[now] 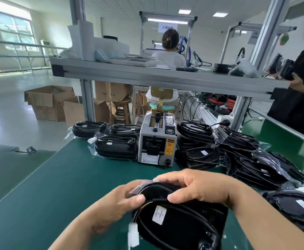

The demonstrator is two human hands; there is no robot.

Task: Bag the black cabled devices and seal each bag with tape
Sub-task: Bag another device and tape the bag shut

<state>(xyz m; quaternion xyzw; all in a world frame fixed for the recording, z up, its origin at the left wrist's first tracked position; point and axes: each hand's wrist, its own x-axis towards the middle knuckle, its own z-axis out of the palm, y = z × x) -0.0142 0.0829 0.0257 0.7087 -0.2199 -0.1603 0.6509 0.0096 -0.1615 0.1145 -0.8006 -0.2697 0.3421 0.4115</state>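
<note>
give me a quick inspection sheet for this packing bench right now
surface: green mat covers the bench.
job's things: black cabled device held low over the mat; bagged devices left of the tape dispenser, a bigger pile on its right.
clutter: nothing seen on the mat.
grippers: left hand and right hand both grip the held device.
cables: black cable lies on the device; white connector hangs at its left.
surroundings: cardboard boxes on the floor, seated person beyond the shelf, standing person at right.
</note>
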